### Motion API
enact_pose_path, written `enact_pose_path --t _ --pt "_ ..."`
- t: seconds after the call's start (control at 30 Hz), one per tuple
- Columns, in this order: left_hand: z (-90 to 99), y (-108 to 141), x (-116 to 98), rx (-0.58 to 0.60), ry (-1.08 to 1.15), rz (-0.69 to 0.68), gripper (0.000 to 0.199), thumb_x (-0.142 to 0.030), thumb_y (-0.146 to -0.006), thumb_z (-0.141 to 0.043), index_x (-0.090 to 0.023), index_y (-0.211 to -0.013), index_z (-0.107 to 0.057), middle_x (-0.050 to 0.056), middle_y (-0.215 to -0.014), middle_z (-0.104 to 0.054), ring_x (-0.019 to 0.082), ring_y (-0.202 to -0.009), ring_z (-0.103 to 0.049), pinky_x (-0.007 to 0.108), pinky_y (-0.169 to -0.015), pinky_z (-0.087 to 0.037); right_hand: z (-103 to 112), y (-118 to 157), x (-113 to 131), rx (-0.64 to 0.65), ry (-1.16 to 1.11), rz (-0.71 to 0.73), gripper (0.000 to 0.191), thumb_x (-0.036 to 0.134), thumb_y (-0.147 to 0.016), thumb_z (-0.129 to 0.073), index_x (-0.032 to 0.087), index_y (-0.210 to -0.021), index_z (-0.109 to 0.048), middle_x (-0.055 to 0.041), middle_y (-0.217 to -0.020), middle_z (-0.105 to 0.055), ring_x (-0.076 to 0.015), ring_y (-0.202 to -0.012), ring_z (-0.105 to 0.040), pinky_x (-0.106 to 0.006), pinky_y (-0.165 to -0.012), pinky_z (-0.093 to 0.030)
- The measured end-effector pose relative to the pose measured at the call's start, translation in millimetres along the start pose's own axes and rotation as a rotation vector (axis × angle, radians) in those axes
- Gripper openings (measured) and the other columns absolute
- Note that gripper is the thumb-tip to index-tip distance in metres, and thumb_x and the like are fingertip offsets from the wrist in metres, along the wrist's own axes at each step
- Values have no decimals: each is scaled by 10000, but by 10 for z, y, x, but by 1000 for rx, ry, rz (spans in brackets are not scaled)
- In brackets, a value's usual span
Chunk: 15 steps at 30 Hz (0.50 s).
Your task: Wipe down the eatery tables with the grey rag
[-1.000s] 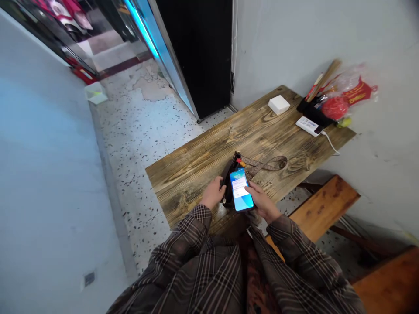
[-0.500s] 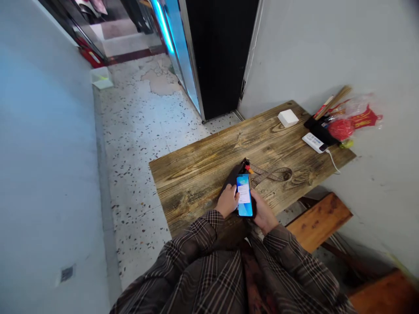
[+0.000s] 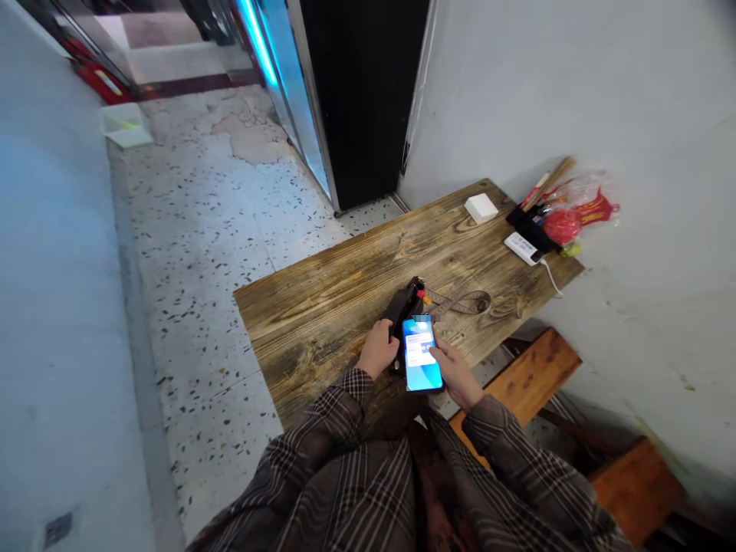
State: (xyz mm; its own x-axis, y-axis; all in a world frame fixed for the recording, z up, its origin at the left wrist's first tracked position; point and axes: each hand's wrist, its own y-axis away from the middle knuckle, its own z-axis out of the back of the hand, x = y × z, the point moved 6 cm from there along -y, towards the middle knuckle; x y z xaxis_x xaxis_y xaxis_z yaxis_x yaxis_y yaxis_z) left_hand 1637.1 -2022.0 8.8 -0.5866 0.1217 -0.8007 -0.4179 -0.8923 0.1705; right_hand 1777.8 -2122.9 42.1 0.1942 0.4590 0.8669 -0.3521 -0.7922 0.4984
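My right hand (image 3: 458, 376) holds a smartphone (image 3: 424, 374) from its right side, with the thumb over the lower screen. The lit screen shows a white pop-up on a blue background. To the left, my left hand (image 3: 379, 349) is apart from the phone, its fingers closed at the edge of a dark brown bag (image 3: 401, 305). Part of this bag is hidden behind the phone and the hand. Small red and orange charms (image 3: 424, 297) hang at its top end. Its patterned strap (image 3: 472, 302) lies looped on the wooden table (image 3: 322, 284).
On the table's far end are a white box (image 3: 481, 208), a white device (image 3: 523, 248) with a cable, and a black holder (image 3: 530, 225) beside red plastic-wrapped items (image 3: 575, 218). A wooden bench (image 3: 529, 376) stands at right. A black panel (image 3: 368, 100) rises beyond the table.
My left hand has moved off the phone, leftwards to the bag. My right hand now has its thumb over the screen. The view has shifted, and the surroundings appear further left.
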Motion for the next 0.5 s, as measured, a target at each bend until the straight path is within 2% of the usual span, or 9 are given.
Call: enact_pose_path --t 0.1,0.27,0.33,0.5 --pt "26 6 -23 -42 -2 -37 335 -71 -770 -445 -157 -1081 -535 115 -1038 -590 230 -994 -573 376 -926 -452 -68 -160 163 74 266 71 235 414 -716 -582 189 -754 -635 25 -616 -626 -124 -547 -522 -236 -524 -392" --pt "53 14 -83 -89 -19 -102 325 -55 -771 -426 -159 -1060 -530 106 -995 -579 236 -963 -572 404 -894 -463 -138 -453 376 58 488 84 186 284 -728 -496 189 -568 -510 61 -470 -450 -91 -465 -394 -217 -474 -280" --pt "70 -2 -77 -100 -21 -117 325 -56 -765 -444 -164 -1058 -536 93 -971 -581 233 -953 -575 404 -886 -467 -73 -493 466 63 577 68 194 242 -723 -476 186 -538 -485 60 -452 -421 -89 -458 -375 -221 -475 -256" --pt "98 -32 -26 -115 -12 -108 304 -82 -752 -487 -156 -1038 -560 64 -879 -582 228 -885 -583 383 -822 -479 289 -390 711 97 815 56 223 208 -740 -457 174 -528 -517 33 -476 -452 -104 -491 -396 -241 -510 -253"
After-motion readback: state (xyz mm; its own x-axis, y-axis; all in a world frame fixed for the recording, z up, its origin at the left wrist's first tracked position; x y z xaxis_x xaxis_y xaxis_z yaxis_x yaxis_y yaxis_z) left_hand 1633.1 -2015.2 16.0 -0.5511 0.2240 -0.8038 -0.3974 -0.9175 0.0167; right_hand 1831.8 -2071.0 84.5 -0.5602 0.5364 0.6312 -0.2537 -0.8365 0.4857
